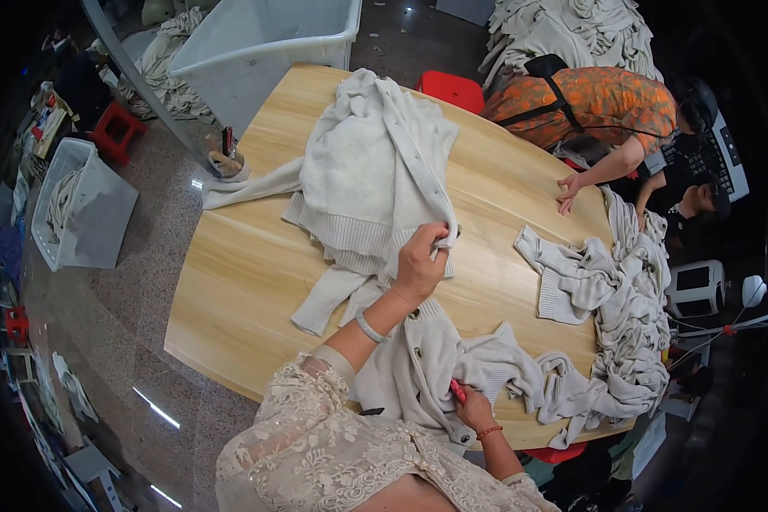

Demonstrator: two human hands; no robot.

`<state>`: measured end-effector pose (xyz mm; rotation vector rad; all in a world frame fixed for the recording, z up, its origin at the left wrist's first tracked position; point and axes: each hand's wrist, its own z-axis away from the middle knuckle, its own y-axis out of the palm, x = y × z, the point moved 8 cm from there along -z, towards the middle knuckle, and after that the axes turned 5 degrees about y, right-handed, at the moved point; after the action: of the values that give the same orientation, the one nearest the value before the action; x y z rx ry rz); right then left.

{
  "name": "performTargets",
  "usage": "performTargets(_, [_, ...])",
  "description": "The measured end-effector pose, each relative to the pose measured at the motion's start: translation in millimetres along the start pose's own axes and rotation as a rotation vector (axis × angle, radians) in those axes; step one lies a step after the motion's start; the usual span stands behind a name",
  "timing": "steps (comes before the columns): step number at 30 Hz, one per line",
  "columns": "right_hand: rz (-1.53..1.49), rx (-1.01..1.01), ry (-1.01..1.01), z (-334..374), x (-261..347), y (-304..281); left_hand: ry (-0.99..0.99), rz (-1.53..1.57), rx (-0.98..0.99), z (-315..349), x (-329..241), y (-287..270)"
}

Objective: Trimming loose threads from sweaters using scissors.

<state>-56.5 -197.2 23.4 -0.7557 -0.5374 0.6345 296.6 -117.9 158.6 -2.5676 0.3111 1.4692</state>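
A cream knitted cardigan [350,154] lies spread on the wooden table, one sleeve stretched out to the left. My left hand [422,258] is closed on the lower corner of its buttoned front edge. Closer to me, a second cream cardigan [431,350] with dark buttons lies bunched against my body. Over this one, my right hand [476,411] is closed around a small red tool [458,391]; its working end is too small to make out.
More cream knitwear [631,299] is heaped along the right edge of the table [222,290]. Across it, a person in an orange patterned top [589,102] reaches one hand over the tabletop. White bins [264,51] stand at the left, with a red stool [452,90] behind.
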Motion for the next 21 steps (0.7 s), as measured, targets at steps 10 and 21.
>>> performTargets(10, [-0.066,-0.025,-0.026,5,-4,9,-0.188,-0.080,-0.128,8,21,-52])
performTargets(21, [-0.084,-0.045,-0.061,-10,5,-11,-0.583,-0.323,0.354,197,54,-60])
